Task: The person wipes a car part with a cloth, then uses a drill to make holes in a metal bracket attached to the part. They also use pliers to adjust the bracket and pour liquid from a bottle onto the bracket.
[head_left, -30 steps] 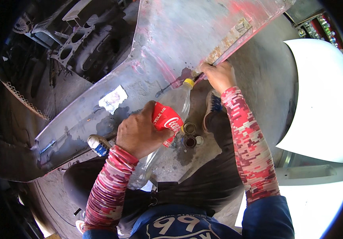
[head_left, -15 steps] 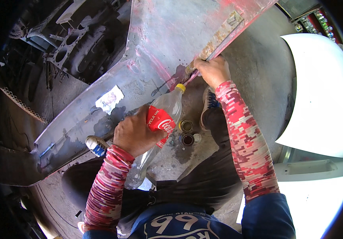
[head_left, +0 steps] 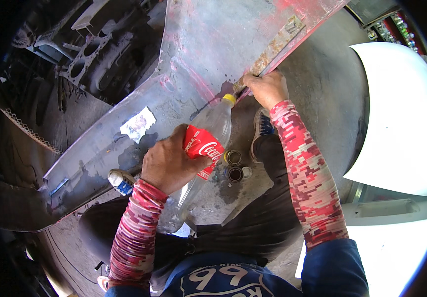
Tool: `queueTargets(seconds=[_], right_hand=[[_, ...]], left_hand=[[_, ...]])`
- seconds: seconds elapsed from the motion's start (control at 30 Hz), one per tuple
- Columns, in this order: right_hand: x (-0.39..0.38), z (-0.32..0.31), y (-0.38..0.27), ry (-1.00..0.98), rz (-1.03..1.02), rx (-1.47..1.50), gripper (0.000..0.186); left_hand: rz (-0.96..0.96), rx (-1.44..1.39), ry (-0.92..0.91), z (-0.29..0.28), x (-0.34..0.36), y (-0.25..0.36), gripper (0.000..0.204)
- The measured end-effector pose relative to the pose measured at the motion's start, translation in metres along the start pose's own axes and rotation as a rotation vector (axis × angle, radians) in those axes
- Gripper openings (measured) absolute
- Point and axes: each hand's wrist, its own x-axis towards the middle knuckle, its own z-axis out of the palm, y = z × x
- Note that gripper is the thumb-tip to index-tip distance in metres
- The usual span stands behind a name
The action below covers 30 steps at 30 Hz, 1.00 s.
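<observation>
- Bottle (head_left: pixel 208 143), clear plastic with a red label and a yellow cap, lies tilted across the middle of the frame, its capped mouth pointing up at the lower edge of the grey, pink-streaked car panel (head_left: pixel 174 99).
- Left hand (head_left: pixel 171 161) is wrapped tight around the bottle at the label; the grip is closed on it, thumb over the red band.
- Right hand (head_left: pixel 268 89), upper centre-right, presses something small against the panel's rusty edge strip (head_left: pixel 273 49); the fingers are curled, but what they pinch is too hidden to tell.
- Wet dark patches show on the panel just beside the bottle's mouth, so the work looks like wet rubbing of that edge.
- To do it well, I judge: keep the mouth close to the rubbing spot, squeeze lightly so water falls in a thin run, and keep the tilt steady.
- Rub along the strip rather than across it, with flat, even pressure.
- Small open tins (head_left: pixel 233 166) stand on the concrete floor (head_left: pixel 322 99) just below the bottle; mind the elbow and the runoff near them.
- A white panel (head_left: pixel 397 119) lies at the right, well apart.
</observation>
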Motion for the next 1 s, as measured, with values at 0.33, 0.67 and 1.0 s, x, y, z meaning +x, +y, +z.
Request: queueTargets(seconds=[0.33,0.67,1.0], right_hand=[[-0.003,-0.006,-0.011,-0.028,0.197,0.107,0.041],[-0.003,0.002,0.000,0.001,0.036,0.198,0.038],[-0.005,-0.001,-0.003,-0.006,0.082,0.285,0.034]], left_hand=[[0.009,-0.017,-0.013,0.000,-0.005,-0.002,0.063],[-0.068,-0.178,-0.113,0.008,-0.005,0.010,0.066],[0.016,-0.208,-0.042,0.020,-0.008,0.006,0.066]])
